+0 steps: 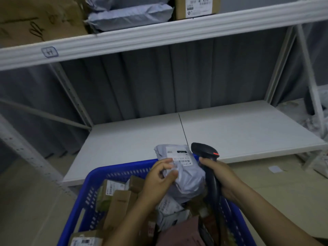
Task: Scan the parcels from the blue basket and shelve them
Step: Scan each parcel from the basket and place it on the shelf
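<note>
though full — blue basket point(115, 168) of parcels point(120, 203)

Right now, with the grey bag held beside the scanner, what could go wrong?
Fingers of the left hand overlap the white label on the crumpled grey plastic mailer bag, so the barcode may not read. The black handheld scanner in the right hand seems aimed past that label; a scan could miss.

The basket point(99, 176) of parcels point(117, 201) stands before the lower shelf point(230, 132); more parcels point(131, 16) lie on the upper shelf point(159, 32).
</note>
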`<state>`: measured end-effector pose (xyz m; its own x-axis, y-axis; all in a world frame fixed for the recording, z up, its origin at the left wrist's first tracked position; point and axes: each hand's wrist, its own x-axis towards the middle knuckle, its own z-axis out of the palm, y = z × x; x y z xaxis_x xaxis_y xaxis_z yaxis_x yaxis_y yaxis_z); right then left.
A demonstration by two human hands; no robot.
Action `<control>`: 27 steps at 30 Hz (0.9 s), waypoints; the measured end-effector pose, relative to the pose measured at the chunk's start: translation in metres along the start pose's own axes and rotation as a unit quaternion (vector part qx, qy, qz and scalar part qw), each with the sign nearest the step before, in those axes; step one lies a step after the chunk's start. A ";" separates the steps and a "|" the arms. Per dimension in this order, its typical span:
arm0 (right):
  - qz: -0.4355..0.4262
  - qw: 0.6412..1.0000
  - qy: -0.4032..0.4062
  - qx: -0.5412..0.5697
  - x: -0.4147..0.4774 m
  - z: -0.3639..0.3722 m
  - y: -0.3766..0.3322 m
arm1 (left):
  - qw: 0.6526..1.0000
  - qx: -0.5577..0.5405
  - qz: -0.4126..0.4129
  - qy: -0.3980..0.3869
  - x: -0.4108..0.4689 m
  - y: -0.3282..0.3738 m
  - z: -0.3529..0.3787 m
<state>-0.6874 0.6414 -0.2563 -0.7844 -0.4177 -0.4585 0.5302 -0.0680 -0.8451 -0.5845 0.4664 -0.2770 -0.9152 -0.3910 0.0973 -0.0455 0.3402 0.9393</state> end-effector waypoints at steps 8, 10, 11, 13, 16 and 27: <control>-0.040 0.993 -0.068 -0.090 -0.006 0.024 0.003 | 0.981 -0.014 -0.085 0.174 -0.011 -0.014 -0.025; -0.064 0.985 -0.071 -0.145 -0.008 0.025 -0.001 | 0.977 -0.059 -0.118 0.167 -0.011 -0.020 -0.037; -0.071 0.981 -0.074 -0.164 -0.008 0.025 -0.004 | 0.976 -0.055 -0.130 0.165 -0.011 -0.026 -0.044; -0.070 0.977 -0.089 -0.181 -0.009 0.025 -0.005 | 0.969 -0.061 -0.159 0.180 -0.011 -0.036 -0.054; -0.049 0.972 -0.106 -0.206 -0.012 0.027 -0.002 | 0.945 -0.135 -0.212 0.211 -0.014 -0.052 -0.060; -0.033 0.950 -0.136 -0.280 -0.022 0.030 0.004 | 0.873 -0.330 -0.261 0.245 -0.011 -0.068 -0.048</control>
<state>-0.6584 0.6233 -0.2416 -0.6576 -0.6526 -0.3763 0.1692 0.3589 -0.9179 -0.5522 0.4064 -0.3264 -0.5496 -0.7198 -0.4240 -0.0167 -0.4979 0.8671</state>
